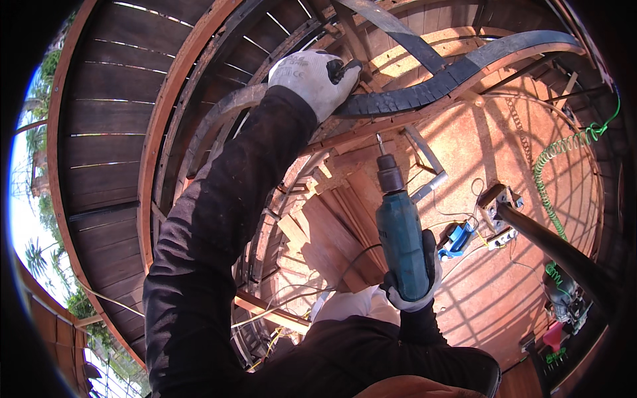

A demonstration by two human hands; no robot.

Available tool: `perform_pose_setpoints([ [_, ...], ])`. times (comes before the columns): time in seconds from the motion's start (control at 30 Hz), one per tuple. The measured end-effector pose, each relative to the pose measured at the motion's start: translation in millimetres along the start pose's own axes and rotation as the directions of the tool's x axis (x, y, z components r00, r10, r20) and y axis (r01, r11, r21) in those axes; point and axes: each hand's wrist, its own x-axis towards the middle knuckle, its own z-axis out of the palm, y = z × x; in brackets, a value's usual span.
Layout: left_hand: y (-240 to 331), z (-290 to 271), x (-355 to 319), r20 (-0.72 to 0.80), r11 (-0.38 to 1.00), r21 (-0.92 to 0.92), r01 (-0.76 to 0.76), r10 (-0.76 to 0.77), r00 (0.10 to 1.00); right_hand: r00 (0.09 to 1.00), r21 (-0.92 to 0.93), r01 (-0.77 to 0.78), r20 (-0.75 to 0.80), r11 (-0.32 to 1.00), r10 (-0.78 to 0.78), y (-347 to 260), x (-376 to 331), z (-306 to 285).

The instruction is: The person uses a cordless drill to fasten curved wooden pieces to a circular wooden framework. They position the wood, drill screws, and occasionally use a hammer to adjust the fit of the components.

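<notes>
Gripping teal drill (401,240) in right hand (413,285) (bit up); left hand (317,78) clamped on curved metal strip (424,89).

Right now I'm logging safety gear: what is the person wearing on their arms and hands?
Both arms are covered by long, loose sleeves of dark, near-black fabric. The left hand wears a white knit work glove with a dark coating at the fingers. The right hand wears a matching white glove, dark on the palm side.
</notes>
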Motion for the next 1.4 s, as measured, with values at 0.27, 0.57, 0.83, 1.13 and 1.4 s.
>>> perform_pose_setpoints([
  [0.27, -1, -1, 6, 0.136, 1.000, 0.014, 0.013, -0.014, 0.991, 1.000, -0.012, 0.009, 0.013, 1.000, -0.009, 2, 0, 0],
  [0.57, -2, 1, 4, 0.094, 1.000, 0.000, 0.014, -0.014, 0.996, 0.996, -0.071, 0.084, 0.025, 0.994, -0.083, 11, -3, -3],
  [0.83, 0, 0, 5, 0.094, 1.000, -0.003, 0.019, -0.019, 0.995, 0.992, -0.098, 0.019, 0.124, 0.995, -0.007, 13, -7, -8],
  [1.13, 0, -1, 5, 0.096, 0.998, -0.004, 0.057, -0.056, 0.994, 0.997, 0.004, 0.076, 0.028, 0.997, -0.076, 19, -11, -2],
  [1.4, 1, -2, 6, 0.122, 0.997, -0.004, 0.071, -0.070, 0.990, 0.993, -0.067, 0.112, 0.040, 0.991, -0.110, 19, -7, -3],
])
